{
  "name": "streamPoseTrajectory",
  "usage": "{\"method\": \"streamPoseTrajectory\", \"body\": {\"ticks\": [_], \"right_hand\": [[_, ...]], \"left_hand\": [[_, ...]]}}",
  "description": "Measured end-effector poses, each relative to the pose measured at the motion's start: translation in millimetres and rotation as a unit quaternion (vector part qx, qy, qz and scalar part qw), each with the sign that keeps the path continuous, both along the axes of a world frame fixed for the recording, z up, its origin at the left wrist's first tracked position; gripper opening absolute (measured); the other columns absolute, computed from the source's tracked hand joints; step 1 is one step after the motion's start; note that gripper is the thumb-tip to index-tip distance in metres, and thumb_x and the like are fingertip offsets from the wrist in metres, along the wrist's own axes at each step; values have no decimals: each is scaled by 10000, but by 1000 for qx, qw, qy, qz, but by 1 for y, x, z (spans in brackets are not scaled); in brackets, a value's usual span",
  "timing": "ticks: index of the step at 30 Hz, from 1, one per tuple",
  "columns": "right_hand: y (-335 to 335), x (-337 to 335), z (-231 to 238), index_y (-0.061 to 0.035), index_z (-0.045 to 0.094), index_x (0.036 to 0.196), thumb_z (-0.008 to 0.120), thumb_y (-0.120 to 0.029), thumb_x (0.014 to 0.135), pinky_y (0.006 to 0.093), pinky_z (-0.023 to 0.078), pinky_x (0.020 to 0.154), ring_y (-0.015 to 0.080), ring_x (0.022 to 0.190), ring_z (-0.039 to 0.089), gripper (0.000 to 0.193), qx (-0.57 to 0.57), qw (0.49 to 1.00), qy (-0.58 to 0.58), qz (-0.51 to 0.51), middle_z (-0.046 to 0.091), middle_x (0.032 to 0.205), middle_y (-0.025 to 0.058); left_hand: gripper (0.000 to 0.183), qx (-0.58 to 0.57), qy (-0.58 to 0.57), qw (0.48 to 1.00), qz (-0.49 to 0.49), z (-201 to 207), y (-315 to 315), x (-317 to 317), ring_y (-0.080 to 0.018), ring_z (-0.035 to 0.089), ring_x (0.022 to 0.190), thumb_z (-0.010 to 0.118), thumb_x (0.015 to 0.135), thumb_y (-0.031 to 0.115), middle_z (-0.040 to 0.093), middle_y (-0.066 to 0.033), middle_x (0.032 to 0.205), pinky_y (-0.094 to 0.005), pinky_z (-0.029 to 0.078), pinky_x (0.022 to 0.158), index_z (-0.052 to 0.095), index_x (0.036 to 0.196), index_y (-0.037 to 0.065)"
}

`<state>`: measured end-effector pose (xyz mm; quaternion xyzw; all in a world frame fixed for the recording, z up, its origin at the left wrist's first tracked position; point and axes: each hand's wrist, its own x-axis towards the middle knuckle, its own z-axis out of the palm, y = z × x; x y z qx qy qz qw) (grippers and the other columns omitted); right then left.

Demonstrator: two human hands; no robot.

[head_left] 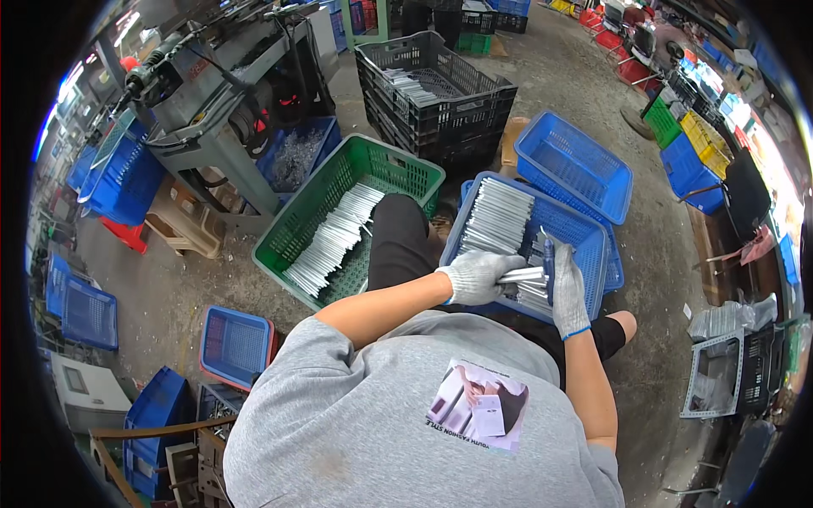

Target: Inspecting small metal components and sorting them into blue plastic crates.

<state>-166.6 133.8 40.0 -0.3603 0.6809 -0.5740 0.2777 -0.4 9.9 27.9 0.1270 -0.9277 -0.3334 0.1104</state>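
Note:
My left hand, in a grey work glove, grips a bundle of short silver metal bars over the near end of a blue basket. My right hand, also gloved, stands upright against the right end of the same bundle and appears to hold a thin dark stick. The blue basket holds rows of more silver bars. Left of my knee, a green basket carries a long row of similar bars.
An empty blue basket sits behind the filled one. Stacked black crates with a few bars stand farther back. A grey machine table is at upper left, with a blue bin of metal scrap beneath. More blue crates lie at left.

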Motion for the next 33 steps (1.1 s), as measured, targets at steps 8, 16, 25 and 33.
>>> {"method": "streamPoseTrajectory", "body": {"ticks": [8, 16, 25, 33], "right_hand": [[31, -22, 4, -4, 727, 1188, 596, -307, 1024, 336, 503, 720, 215, 749, 607, 368, 151, 976, 156, 37, 759, 976, 84], [50, -1, 36, 3, 769, 1027, 686, -244, 951, 361, 510, 674, 288, 704, 657, 271, 105, 939, 327, 23, 778, 894, 140], [50, 6, 49, -113, 782, 903, 649, -337, 948, 404, 518, 563, 332, 628, 697, 264, 85, 888, 450, 31, 772, 782, 80], [50, 11, 43, -120, 764, 860, 641, -293, 943, 358, 493, 523, 265, 570, 677, 229, 162, 870, 460, 76, 750, 722, 60]], "left_hand": [[311, 57, 0, 995, 88, 2, -30, 36, -316, 711, 827, 684, 904, 121, 758, -77, 964, -409, 538, 738, 662, 1213, 149], [245, 53, 4, 986, 156, 10, -30, 51, -272, 688, 765, 696, 883, 98, 736, -49, 888, -398, 517, 703, 684, 1126, 131], [231, 84, 75, 982, 150, -19, -34, 53, -181, 622, 727, 674, 844, -61, 709, -5, 889, -303, 497, 698, 721, 1038, 55], [220, 22, 44, 994, 101, -11, -30, 51, -182, 627, 762, 702, 847, -38, 719, -35, 898, -300, 505, 707, 734, 1044, 54]]}}
